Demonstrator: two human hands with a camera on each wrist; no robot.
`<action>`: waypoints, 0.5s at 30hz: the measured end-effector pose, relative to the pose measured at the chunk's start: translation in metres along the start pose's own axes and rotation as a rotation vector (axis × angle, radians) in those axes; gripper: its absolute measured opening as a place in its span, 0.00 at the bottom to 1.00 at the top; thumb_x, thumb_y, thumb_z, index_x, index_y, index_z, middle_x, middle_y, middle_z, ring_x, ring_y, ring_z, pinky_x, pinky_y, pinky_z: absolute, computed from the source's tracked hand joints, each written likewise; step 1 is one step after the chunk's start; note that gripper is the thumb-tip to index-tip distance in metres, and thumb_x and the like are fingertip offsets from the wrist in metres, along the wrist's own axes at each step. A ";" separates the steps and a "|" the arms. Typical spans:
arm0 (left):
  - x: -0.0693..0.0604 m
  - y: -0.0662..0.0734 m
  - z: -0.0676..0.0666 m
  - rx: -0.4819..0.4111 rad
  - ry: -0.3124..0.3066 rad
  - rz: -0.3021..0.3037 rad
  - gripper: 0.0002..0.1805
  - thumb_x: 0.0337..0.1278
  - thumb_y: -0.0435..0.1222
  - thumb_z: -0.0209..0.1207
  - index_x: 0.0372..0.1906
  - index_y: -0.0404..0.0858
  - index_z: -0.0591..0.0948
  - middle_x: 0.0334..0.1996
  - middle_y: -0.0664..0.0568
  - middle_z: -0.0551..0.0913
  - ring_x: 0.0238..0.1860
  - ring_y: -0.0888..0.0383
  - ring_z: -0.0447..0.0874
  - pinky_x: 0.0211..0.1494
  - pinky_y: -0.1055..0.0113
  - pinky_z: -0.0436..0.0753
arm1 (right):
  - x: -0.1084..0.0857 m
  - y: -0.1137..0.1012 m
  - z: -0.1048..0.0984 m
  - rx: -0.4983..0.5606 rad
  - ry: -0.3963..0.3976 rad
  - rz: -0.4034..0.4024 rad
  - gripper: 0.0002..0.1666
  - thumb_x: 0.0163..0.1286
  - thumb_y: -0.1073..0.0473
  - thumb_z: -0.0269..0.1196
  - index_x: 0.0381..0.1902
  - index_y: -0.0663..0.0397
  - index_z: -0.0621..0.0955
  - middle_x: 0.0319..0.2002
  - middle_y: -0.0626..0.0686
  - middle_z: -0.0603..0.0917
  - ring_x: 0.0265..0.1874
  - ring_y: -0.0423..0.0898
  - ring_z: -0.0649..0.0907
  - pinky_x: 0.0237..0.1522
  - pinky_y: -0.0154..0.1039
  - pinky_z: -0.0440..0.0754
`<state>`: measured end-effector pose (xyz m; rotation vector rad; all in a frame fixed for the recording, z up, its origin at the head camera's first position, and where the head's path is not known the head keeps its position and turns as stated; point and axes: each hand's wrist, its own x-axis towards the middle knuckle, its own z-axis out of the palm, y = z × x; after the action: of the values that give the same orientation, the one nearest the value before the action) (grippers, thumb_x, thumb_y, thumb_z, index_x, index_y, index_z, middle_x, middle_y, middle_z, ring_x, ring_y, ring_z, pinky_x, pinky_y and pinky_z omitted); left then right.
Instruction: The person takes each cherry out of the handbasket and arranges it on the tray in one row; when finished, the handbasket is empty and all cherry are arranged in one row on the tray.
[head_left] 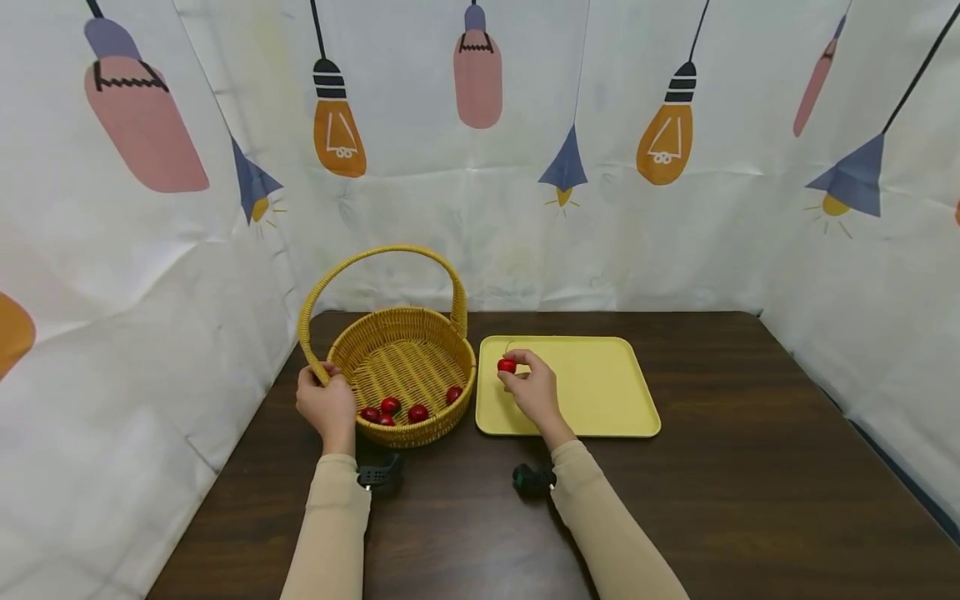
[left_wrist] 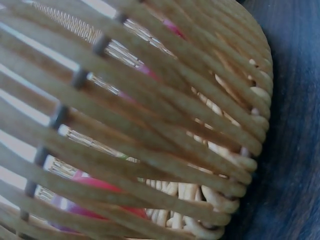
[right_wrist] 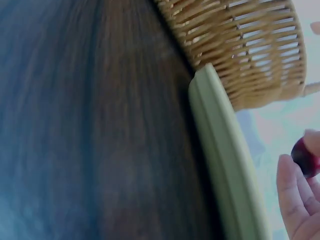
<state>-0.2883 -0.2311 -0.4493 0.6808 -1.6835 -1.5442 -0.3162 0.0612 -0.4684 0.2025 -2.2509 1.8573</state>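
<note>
Fingers (right_wrist: 286,182) of the right hand (head_left: 536,396): pinched in, parted only by the red cherry (head_left: 507,366) they hold, its stem upward.
Fingers of the left hand (head_left: 328,408): curled round the lower end of the handle (head_left: 405,248).
Held cherry: above the left part of the yellow tray (head_left: 600,392), near the wicker basket (head_left: 420,434).
Good handling: a light pinch on the cherry's sides (hard squeezing could make it slip), with the handle held steady.
Count: one held cherry, five loose cherries (head_left: 417,413) visible inside the basket, one basket, one tray, all on or over one dark surface (head_left: 720,467).
</note>
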 end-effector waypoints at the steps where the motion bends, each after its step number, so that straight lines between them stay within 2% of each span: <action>1: 0.000 0.000 0.000 -0.002 -0.001 0.003 0.09 0.58 0.25 0.50 0.39 0.37 0.77 0.33 0.54 0.79 0.37 0.59 0.75 0.43 0.68 0.71 | 0.000 0.002 -0.001 -0.021 -0.001 0.008 0.19 0.60 0.68 0.68 0.50 0.61 0.82 0.46 0.59 0.82 0.27 0.51 0.84 0.28 0.36 0.82; 5: 0.000 -0.001 0.001 -0.008 0.000 0.017 0.09 0.57 0.24 0.49 0.39 0.37 0.77 0.33 0.55 0.78 0.36 0.59 0.75 0.43 0.68 0.71 | -0.001 0.007 -0.002 -0.108 -0.009 0.025 0.19 0.58 0.69 0.69 0.49 0.58 0.82 0.45 0.59 0.83 0.25 0.44 0.80 0.26 0.35 0.78; 12: 0.000 -0.003 0.002 -0.011 0.010 0.018 0.09 0.57 0.24 0.49 0.39 0.37 0.77 0.32 0.55 0.78 0.35 0.59 0.74 0.42 0.67 0.70 | 0.000 0.014 0.001 -0.205 -0.049 0.042 0.20 0.57 0.65 0.72 0.49 0.58 0.82 0.42 0.57 0.85 0.28 0.46 0.82 0.29 0.36 0.80; 15: 0.000 -0.003 0.002 -0.010 0.009 0.009 0.09 0.58 0.25 0.49 0.39 0.37 0.77 0.33 0.54 0.78 0.35 0.59 0.74 0.42 0.67 0.71 | -0.002 0.016 0.002 -0.270 -0.063 0.039 0.18 0.57 0.63 0.72 0.46 0.57 0.82 0.41 0.56 0.85 0.29 0.45 0.82 0.32 0.36 0.79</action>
<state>-0.2898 -0.2305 -0.4528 0.6727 -1.6689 -1.5399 -0.3186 0.0619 -0.4843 0.1752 -2.5344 1.5621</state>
